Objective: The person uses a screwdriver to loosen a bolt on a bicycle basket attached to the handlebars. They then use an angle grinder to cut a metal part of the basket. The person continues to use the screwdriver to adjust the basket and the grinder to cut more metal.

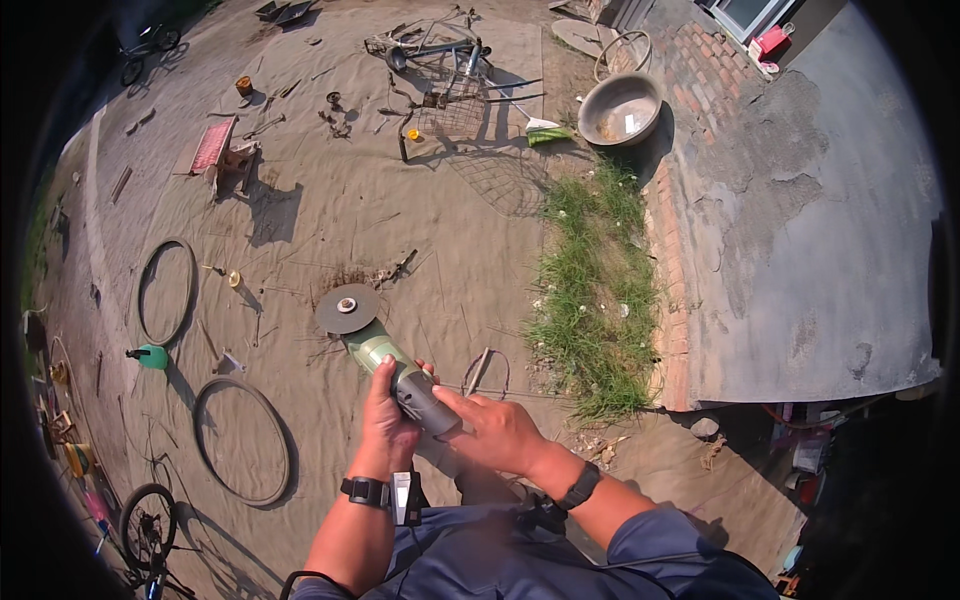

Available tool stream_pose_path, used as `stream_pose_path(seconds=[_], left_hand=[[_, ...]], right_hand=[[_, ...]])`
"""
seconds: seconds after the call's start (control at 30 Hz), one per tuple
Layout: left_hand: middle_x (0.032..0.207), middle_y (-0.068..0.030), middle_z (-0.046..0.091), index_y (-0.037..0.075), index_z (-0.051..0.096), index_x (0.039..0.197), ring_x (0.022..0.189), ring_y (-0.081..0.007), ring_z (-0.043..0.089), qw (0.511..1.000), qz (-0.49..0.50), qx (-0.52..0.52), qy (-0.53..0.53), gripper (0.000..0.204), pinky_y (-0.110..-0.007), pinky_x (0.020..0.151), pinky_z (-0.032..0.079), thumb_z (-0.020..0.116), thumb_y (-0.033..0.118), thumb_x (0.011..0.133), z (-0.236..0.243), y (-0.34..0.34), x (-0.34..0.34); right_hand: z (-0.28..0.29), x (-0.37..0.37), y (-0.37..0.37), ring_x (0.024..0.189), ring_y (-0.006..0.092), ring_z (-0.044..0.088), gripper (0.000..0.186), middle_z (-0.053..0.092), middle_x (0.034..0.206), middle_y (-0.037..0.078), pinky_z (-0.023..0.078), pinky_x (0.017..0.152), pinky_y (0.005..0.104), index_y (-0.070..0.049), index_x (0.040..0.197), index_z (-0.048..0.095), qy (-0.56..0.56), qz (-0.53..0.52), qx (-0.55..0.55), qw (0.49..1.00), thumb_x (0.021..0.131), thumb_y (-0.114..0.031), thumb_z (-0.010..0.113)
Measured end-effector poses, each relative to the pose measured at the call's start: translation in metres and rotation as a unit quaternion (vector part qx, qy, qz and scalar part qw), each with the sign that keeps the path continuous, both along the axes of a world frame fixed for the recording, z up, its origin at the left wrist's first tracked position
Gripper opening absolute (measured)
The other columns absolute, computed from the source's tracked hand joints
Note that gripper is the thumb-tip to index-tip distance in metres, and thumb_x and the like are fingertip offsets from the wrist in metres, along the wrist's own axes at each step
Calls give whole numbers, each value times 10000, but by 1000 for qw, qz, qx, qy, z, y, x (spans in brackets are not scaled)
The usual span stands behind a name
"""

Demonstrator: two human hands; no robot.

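I hold a pale green and grey angle grinder in front of me, its disc tilted up toward the upper left. My left hand is closed round the grinder's body from the left, thumb along its side. My right hand grips the grey rear part from the right, with the index finger laid along the casing. Past the disc, a small dark metal piece lies on the dirty ground sheet. Below my hands, a light stick and a thin loop lie partly behind the grinder.
Two tyres, a green bottle, a bicycle wheel and scattered parts are at left. A bicycle frame, red rack and metal basin are farther ahead. At right are grass and a raised cement ledge edged with brick.
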State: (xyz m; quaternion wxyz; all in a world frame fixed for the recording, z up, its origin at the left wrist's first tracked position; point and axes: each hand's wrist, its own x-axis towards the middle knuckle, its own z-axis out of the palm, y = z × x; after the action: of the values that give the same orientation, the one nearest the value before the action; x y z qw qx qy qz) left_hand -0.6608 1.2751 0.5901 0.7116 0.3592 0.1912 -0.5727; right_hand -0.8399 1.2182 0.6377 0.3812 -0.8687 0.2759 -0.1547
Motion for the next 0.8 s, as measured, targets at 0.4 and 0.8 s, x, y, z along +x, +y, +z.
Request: stream_pose_path(seconds=[0.4,0.8], left_hand=[[1008,-169,707,11,567,1180,930,-295,705,994,-92,32,55,456,-449,870,596,735,386,983,-17,-158,195],[1019,-180,703,-4,564,1180,955,-303,706,993,-98,46,57,456,-449,905,601,686,404,1019,-38,-322,340]], right_hand=[[-7,186,-143,781,350,720,719,686,930,127,584,655,447,-191,1563,505,46,-20,-4,999,893,-206,767],[-28,322,-314,748,347,693,802,635,913,116,581,666,452,-191,1606,429,26,38,6,999,875,-130,753]])
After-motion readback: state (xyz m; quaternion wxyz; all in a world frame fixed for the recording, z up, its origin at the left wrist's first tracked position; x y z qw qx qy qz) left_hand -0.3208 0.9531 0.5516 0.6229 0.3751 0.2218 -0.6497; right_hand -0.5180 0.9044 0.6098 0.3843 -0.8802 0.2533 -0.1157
